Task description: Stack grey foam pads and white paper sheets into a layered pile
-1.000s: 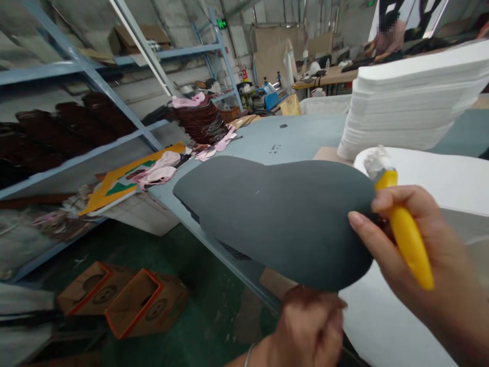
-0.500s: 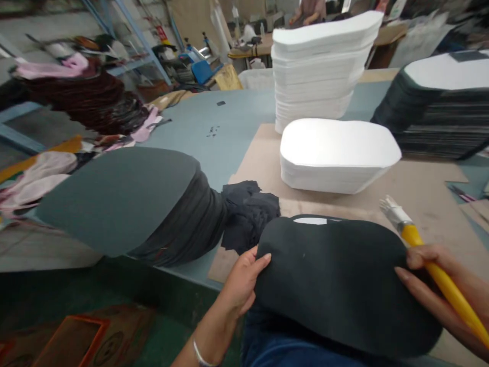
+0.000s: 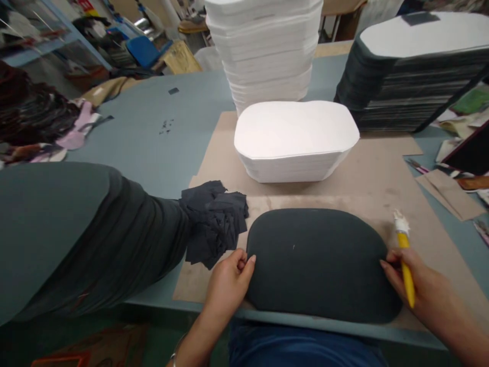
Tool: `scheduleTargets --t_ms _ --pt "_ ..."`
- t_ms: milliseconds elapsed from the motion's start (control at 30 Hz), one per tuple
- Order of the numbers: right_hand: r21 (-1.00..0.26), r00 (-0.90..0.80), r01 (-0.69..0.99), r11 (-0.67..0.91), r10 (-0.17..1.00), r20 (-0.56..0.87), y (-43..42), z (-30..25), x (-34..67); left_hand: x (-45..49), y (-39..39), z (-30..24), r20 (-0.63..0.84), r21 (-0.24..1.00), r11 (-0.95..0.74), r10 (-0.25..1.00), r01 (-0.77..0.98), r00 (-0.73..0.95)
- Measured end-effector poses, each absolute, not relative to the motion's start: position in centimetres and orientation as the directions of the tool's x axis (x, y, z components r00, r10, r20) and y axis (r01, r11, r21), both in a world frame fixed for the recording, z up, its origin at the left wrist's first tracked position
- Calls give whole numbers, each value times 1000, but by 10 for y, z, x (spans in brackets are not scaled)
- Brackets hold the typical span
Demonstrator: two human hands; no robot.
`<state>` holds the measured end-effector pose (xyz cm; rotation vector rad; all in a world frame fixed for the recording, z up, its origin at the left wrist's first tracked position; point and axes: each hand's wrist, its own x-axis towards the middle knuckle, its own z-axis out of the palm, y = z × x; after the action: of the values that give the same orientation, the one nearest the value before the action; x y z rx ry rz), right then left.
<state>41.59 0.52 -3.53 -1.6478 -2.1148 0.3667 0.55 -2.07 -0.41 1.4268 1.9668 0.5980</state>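
A dark grey-green rounded panel (image 3: 317,265) lies flat on the brown cardboard sheet (image 3: 282,203) at the table's front edge. My left hand (image 3: 234,278) pinches the panel's left edge between thumb and fingers. At its right edge, my right hand (image 3: 410,275) has thumb and fingertips touching the rim while it also grips a yellow-handled brush (image 3: 403,244). The brush's bristles are pale and point away from me. Just left of the panel sits a heap of small dark fabric pieces (image 3: 214,219).
A tall stack of dark panels (image 3: 57,219) stands at the left. Behind the cardboard rise a low white stack (image 3: 296,132) and a taller white stack (image 3: 267,51). Dark-edged panels (image 3: 412,81) are piled at the back right. Scissors (image 3: 417,165) lie at the right.
The panel has come down from a tilted, raised position over my lap to lie flat on the cardboard, both hands still at its edges. My view has shifted rightward and down.
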Motion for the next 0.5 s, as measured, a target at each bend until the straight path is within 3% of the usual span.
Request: scheduleTargets --t_ms 500 --pt "-325 -104 933 156 980 171 12 -33 407 -1 -23 -10 -210 607 333 943 721 -258"
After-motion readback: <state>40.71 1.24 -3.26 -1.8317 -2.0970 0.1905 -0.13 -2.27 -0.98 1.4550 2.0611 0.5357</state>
